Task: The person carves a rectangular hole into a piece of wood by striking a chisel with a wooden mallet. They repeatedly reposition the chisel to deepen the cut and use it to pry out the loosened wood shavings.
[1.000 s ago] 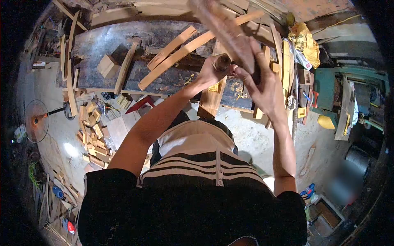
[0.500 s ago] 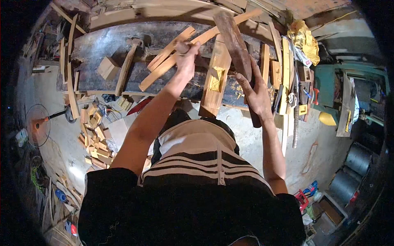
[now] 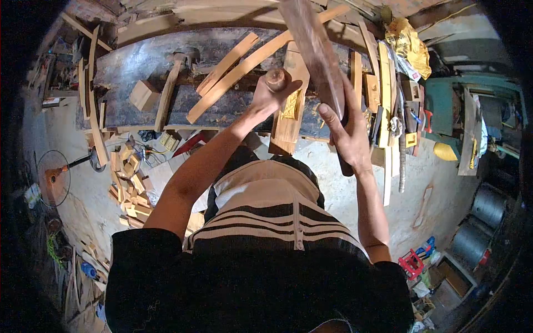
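My left hand (image 3: 266, 100) is closed around a chisel (image 3: 276, 79), its round wooden handle end facing up; the blade is hard to make out. The hand hovers just left of a mortised wooden board (image 3: 285, 137), which lies on the dark workbench (image 3: 222, 105) and overhangs its near edge. Yellowish wood shavings (image 3: 290, 108) fill the cut recess. In my right hand (image 3: 351, 139) is a long dark wooden mallet (image 3: 316, 47), tilted so its far end points up and left. It is slightly blurred, and my fingers behind it are partly hidden.
Two light wood strips (image 3: 244, 66), a wood block (image 3: 144, 95) and a hammer (image 3: 169, 94) lie on the left of the bench. Planks (image 3: 383, 100) and a gold plastic bag (image 3: 408, 47) are to the right. Offcuts (image 3: 130, 183) and a fan (image 3: 53, 177) stand on the floor.
My left hand has moved right with the chisel, closer to the recess in the board. The mallet's far end has shifted up and slightly left.
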